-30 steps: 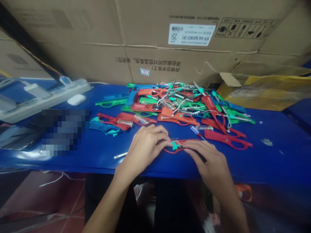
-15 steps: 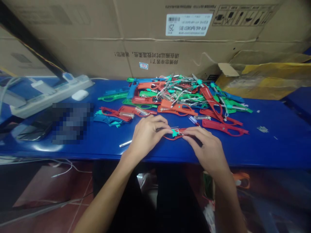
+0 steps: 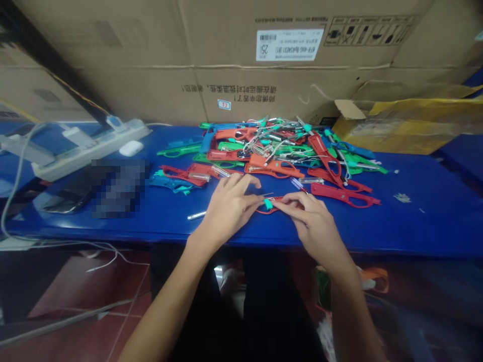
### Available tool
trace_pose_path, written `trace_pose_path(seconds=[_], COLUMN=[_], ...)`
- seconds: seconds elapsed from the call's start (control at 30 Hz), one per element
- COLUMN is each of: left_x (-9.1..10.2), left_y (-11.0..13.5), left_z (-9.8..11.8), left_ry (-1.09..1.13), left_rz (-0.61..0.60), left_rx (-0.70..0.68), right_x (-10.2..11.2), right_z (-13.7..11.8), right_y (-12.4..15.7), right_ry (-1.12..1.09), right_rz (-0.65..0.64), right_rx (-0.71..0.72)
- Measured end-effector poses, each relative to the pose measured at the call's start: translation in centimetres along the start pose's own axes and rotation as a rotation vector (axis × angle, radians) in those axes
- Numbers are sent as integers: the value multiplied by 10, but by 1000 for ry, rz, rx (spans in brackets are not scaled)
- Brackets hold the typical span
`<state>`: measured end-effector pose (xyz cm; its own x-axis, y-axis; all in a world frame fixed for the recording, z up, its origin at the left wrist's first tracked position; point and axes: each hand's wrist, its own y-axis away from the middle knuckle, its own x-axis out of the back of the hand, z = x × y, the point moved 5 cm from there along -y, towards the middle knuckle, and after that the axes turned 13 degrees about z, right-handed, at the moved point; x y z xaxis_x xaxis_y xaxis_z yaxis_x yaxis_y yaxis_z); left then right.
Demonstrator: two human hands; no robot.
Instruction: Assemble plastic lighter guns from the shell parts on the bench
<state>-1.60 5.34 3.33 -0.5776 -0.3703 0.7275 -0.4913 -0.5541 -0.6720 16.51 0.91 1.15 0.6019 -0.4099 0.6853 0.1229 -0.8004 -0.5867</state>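
Note:
Both hands meet over a red lighter casing [image 3: 264, 211] near the table's front edge. A small green trigger piece [image 3: 268, 204] with thin white wires sits in the casing. My left hand [image 3: 230, 206] is closed on the casing's left end, thumb and index finger pressed beside the green piece. From the right, my right hand [image 3: 313, 213] pinches at the casing, its fingertips touching near the green piece and wires. Fingers hide much of the casing. A short metal tube [image 3: 196, 215] lies left of my left hand.
Behind my hands lies a heap of red, green, blue and orange lighter casings [image 3: 264, 163] with wires and metal tubes. A white power strip [image 3: 90, 151] and a dark phone [image 3: 68, 196] are at left. Cardboard boxes [image 3: 151, 90] stand along the back.
My right fingertips have shifted left, closer to the green piece. My left index finger is raised and more bent. The whole view has shifted slightly.

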Motion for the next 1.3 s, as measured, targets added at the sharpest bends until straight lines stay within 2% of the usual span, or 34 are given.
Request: trace_pose_path(seconds=[0.13,0.23,0.33,0.4,0.73,0.97,1.13,1.3], left_x=[3,6,12,15,17,16,20,20], left_y=[5,11,17,20,22,26,29,32], left_z=[3,-2,-12,-17,-24,-15,-10,-10], left_ry=[31,51,51,53,183,196,177,170], left_rz=[-65,-80,-40,-31,-62,3,-50,-53], left_rx=[28,166,332,383,342,309,291,327], right_x=[-1,-1,-2,-2,-6,-6,-6,-5], right_z=[-4,-6,-7,-7,-11,-8,-8,-8], right_y=[-1,-2,-1,-1,-1,2,3,4], right_ry=[49,64,67,57,71,53,38,38], right_rz=[9,33,32,25,-92,-68,-62,-43], right_rx=[11,4,11,14,84,118,102,100])
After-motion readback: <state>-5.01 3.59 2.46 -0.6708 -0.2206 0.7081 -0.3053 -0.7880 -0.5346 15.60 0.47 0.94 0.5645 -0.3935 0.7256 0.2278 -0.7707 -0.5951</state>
